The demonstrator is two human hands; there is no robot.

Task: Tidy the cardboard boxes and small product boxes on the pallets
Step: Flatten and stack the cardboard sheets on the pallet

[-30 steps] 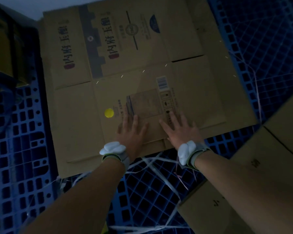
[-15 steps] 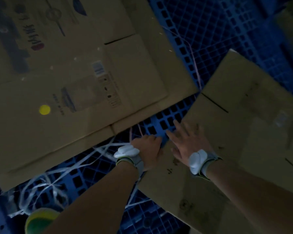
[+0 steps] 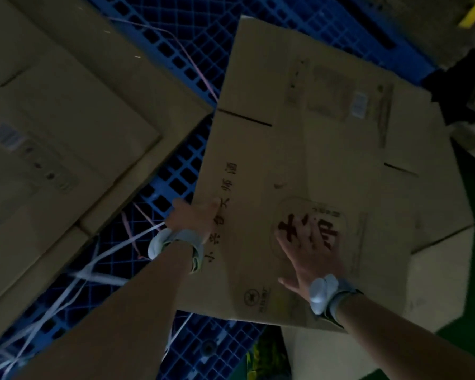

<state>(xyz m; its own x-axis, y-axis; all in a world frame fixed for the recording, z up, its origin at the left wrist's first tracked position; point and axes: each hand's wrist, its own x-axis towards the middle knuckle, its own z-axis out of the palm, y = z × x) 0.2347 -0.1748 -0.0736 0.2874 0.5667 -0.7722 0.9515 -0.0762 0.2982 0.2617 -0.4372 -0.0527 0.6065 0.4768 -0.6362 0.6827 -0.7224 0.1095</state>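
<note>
- The flattened carton [image 3: 327, 160] lies askew on the blue pallet [image 3: 181, 58], not yet stacked.
- The right hand [image 3: 310, 250] presses it, fingers spread flat; the left hand [image 3: 192, 218] sits at its edge, grip unclear.
- With flat cartons [image 3: 66, 119] alongside and loose strapping [image 3: 107, 250], tidying looks early.

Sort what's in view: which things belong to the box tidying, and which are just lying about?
Job: flat printed box, left hand gripping its edge, right hand flat on it; flat boxes at left; blue pallet.
Lying about: loose white straps; pink cord; yellow-green thing at bottom, too dark to identify.
</note>
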